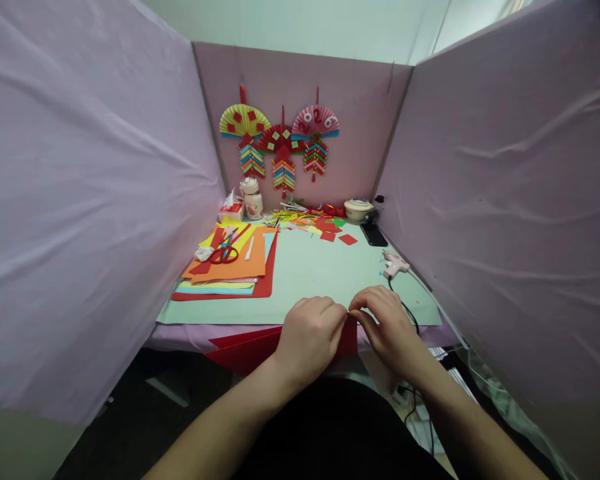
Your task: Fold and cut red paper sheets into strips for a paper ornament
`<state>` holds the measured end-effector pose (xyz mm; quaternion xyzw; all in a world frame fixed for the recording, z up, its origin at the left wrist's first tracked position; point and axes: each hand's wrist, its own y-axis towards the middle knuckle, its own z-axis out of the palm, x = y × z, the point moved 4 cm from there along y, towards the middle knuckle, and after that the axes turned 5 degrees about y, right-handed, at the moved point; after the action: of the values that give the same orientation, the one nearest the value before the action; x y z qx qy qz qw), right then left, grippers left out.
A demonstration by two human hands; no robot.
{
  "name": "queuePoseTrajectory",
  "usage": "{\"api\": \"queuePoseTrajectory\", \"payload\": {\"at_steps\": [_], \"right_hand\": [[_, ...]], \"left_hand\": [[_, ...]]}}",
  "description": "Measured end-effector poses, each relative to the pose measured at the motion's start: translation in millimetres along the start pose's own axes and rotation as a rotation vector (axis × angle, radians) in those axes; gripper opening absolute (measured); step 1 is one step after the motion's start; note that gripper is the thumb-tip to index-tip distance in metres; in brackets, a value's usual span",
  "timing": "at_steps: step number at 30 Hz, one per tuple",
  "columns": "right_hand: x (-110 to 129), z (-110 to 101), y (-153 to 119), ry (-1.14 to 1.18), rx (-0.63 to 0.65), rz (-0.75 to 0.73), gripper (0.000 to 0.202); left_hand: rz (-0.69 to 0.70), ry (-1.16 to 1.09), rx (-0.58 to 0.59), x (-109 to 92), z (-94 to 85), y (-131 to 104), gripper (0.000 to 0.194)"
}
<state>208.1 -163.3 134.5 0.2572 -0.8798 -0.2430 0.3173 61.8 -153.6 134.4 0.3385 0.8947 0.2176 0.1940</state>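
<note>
A folded sheet of red paper [253, 350] is held in front of the table's near edge, its left end opening into two layers. My left hand [313, 333] is closed on the paper, knuckles up, hiding much of its middle. At the paper's upper right corner, my right hand [380, 320] pinches with thumb and index finger. The fingertips of both hands nearly meet there. The right part of the sheet shows below and between the hands.
Coloured paper sheets [230, 267] with red-handled scissors [223, 255] on top lie at left. A glue gun [395, 263] with a cord lies right, near a phone [374, 235]. Paper scraps [305, 219], a jar [251, 200] and a lidded bowl [359, 209] stand behind. Paper fan ornaments [281, 139] hang on the back panel.
</note>
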Motion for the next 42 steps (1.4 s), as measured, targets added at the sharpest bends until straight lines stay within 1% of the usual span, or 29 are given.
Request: {"api": "queuePoseTrajectory", "payload": {"at_steps": [4,6,9,11,12,15,18,26,32,35,37,38,40,41,42], "right_hand": [[-5.1,-2.8,2.3,0.038,0.001,0.045,0.009],[-5.2,-3.9,3.2,0.039,0.012,0.041,0.010],[-3.9,-6.3,4.1,0.039,0.007,0.033,0.002],[-3.0,-6.8,4.7,0.047,0.024,0.028,0.004],[-2.6,-6.6,5.1,0.056,0.042,0.024,0.002],[-2.8,-5.8,6.0,0.091,0.067,0.025,0.010],[-3.2,-5.2,6.3,0.110,0.060,0.038,0.012],[2.3,-8.1,4.4,0.083,-0.010,-0.033,0.015],[-3.1,-3.6,4.7,0.157,0.051,0.040,0.014],[-2.0,-3.5,5.8,0.152,0.042,0.040,0.014],[-1.1,-6.8,6.4,0.113,0.008,0.022,0.014],[-1.0,-9.8,6.5,0.084,-0.021,0.009,0.014],[-1.1,-17.4,6.0,0.021,-0.086,-0.025,0.015],[-1.1,-21.4,5.6,-0.005,-0.115,-0.045,0.016],[-1.2,-25.2,5.2,-0.026,-0.143,-0.063,0.016]], "left_hand": [[-0.011,0.007,-0.009,1.8,-1.9,-0.3,0.022],[-0.016,0.003,-0.009,2.3,-2.9,-0.3,0.022],[-0.026,-0.011,-0.007,2.6,-4.4,-0.2,0.021],[-0.027,-0.024,-0.006,2.3,-5.0,-0.1,0.021],[-0.025,-0.031,-0.005,2.1,-5.1,-0.1,0.021],[-0.018,-0.038,-0.004,1.7,-4.9,-0.4,0.021],[-0.018,-0.030,0.001,1.9,-4.2,-0.3,0.021],[-0.003,-0.041,0.001,0.0,-4.0,0.5,0.020],[-0.030,-0.040,0.009,0.8,-1.7,1.4,0.020],[-0.058,-0.093,0.023,2.6,-1.5,1.7,0.018],[-0.100,-0.143,0.064,7.5,-1.9,-0.4,0.014],[-0.127,-0.166,0.105,11.3,-1.7,-2.4,0.017],[-0.171,-0.195,0.214,20.6,-0.9,-8.0,0.031],[-0.182,-0.202,0.267,25.5,-0.7,-11.1,0.036],[-0.180,-0.206,0.315,30.0,-0.7,-13.9,0.035]]}}
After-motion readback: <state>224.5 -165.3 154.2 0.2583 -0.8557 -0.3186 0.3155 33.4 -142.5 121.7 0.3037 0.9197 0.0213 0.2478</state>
